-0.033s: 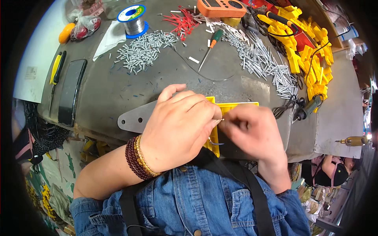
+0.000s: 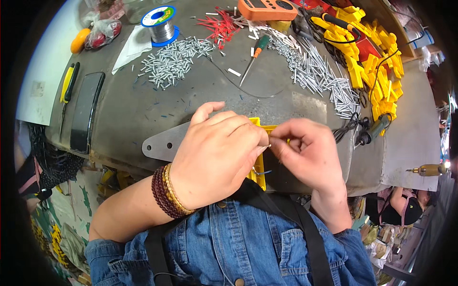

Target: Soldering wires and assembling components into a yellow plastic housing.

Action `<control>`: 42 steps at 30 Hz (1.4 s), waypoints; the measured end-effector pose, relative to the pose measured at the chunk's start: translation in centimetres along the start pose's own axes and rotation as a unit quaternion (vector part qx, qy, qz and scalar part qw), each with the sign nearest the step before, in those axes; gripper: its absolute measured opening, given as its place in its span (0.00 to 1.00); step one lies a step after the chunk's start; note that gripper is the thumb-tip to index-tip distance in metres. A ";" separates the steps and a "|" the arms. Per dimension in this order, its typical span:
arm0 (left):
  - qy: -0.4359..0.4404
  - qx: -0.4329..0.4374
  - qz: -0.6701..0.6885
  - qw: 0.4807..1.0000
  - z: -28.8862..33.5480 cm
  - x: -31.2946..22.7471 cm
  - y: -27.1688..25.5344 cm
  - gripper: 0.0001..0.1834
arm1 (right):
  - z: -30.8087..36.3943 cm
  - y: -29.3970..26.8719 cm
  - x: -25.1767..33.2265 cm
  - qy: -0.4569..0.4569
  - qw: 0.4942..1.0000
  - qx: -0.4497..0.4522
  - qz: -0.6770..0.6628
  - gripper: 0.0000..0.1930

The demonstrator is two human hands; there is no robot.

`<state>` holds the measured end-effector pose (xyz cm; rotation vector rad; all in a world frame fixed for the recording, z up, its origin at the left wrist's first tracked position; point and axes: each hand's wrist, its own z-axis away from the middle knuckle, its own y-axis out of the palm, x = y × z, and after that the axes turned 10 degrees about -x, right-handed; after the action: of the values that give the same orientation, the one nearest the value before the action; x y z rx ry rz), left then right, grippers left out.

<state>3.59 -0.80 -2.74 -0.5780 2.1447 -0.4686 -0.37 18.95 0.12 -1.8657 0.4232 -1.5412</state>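
Observation:
My left hand (image 2: 217, 148) is closed over a yellow plastic part (image 2: 260, 181), its thumb and forefinger pinching a thin wire whose pale tip (image 2: 270, 145) pokes out. At that tip the thumb and forefinger of my right hand (image 2: 310, 155) are pinched together. Below my left fingers a short blue wire (image 2: 264, 172) sticks out over the yellow part. Most of that part is covered by my hands. A flat grey metal plate with holes (image 2: 160, 144) extends from beneath my left hand.
Beyond my hands lie piled screws (image 2: 174, 66), a solder spool (image 2: 159, 28), a screwdriver (image 2: 255, 57), long metal pins (image 2: 327, 78) and an orange multimeter (image 2: 268, 9). Yellow plastic parts (image 2: 355, 71) heap at right, near a soldering iron (image 2: 374, 131). At left are a phone (image 2: 87, 112) and cutters (image 2: 70, 83).
My right hand has shifted slightly, its thumb and forefinger now clearer at the wire tip. My left hand stays in place.

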 end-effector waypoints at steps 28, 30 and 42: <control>0.047 0.057 -0.067 0.995 -0.6 1.0 -1.0 0.26 | -1.3 -1.2 -1.5 -0.410 0.900 0.002 0.146 0.08; 0.030 0.116 -0.069 0.990 0.1 2.9 -2.8 0.53 | -1.7 -1.0 -1.8 -0.403 0.904 0.000 0.143 0.08; -0.077 0.163 0.067 0.981 -6.5 5.2 -4.5 0.23 | -13.1 -12.5 -8.8 0.042 0.886 -0.288 -0.360 0.17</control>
<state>-3.40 -6.56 -0.01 -0.2729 1.8933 -0.6613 -17.13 29.69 3.06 -2.6177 0.2406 -2.1534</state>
